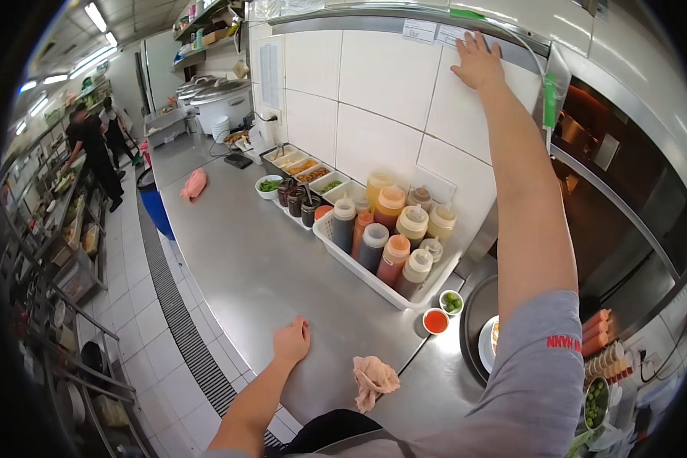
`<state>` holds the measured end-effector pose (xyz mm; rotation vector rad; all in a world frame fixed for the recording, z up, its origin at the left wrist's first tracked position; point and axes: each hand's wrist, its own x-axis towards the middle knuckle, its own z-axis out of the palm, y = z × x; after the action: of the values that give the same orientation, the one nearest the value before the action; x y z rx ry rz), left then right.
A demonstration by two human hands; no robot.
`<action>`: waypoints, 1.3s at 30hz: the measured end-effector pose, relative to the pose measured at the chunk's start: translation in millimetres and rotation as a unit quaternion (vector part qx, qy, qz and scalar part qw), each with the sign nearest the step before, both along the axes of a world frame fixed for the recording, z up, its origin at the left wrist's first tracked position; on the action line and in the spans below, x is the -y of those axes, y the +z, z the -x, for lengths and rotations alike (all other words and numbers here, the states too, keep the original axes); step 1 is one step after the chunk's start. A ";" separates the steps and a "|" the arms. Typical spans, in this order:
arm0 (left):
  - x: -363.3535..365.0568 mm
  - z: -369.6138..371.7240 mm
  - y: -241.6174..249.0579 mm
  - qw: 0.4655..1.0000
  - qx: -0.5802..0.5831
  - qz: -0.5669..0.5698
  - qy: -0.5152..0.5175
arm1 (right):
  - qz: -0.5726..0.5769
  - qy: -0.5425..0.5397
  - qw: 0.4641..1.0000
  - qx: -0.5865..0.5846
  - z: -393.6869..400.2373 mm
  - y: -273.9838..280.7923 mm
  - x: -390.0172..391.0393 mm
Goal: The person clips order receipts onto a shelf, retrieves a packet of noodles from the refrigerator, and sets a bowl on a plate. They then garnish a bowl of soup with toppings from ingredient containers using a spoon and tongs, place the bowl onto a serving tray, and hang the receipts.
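Note:
My left hand [291,341] rests on the steel counter [244,252] with its fingers curled in; I see nothing in it. Up at the wall, my right hand [478,62] is stretched out with its fingers spread, the fingertips over a paper slip [450,35] under the metal rail. Another slip [419,30] hangs just left of it. A crumpled pink cloth [375,379] lies right of my left hand. Below my right arm stands a white basket [362,269] of squeeze bottles. Near its corner are a cup of red sauce [436,321] and a cup of small green limes [451,302].
A round dark tray [472,336] holds a plate partly hidden by my right arm. Topping containers [313,174], dark jars [296,200] and a bowl of greens [268,186] line the wall. Two people [93,149] stand in the left aisle near a blue bin [155,204].

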<state>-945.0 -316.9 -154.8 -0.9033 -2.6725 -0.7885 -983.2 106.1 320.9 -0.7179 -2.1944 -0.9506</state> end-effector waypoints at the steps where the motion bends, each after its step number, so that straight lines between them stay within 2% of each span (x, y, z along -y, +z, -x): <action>1: -0.8 -0.4 0.6 1.000 0.000 0.000 0.002 | 0.000 0.002 1.000 0.000 2.5 -0.3 -3.1; 6: -0.8 -1.6 4.5 1.000 0.010 0.004 0.000 | -0.042 -0.032 0.999 -0.005 -10.2 -9.2 -8.9; 13: 0.5 -2.2 5.6 1.000 0.020 -0.004 -0.009 | -0.067 -0.063 0.996 -0.005 -76.5 -22.2 -14.1; 21: 2.2 -0.6 1.5 0.999 -0.022 -0.041 -0.019 | -0.033 -0.146 0.988 0.027 -112.2 -19.8 2.7; 34: 1.2 1.6 -2.1 0.997 -0.008 -0.068 -0.026 | -0.003 -0.080 0.997 -0.004 -114.3 -26.5 -13.8; 37: 1.3 2.0 -5.1 0.998 -0.007 -0.062 -0.021 | -0.006 -0.075 0.997 0.000 -117.0 -28.6 -17.0; 39: 0.6 2.1 -4.4 0.998 -0.011 -0.051 -0.018 | -0.048 -0.081 0.995 0.028 -120.3 -27.9 -21.7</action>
<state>-947.1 -317.4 -159.1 -0.9317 -2.5766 -0.9089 -862.9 127.8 293.0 -0.8420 -2.1478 -1.1615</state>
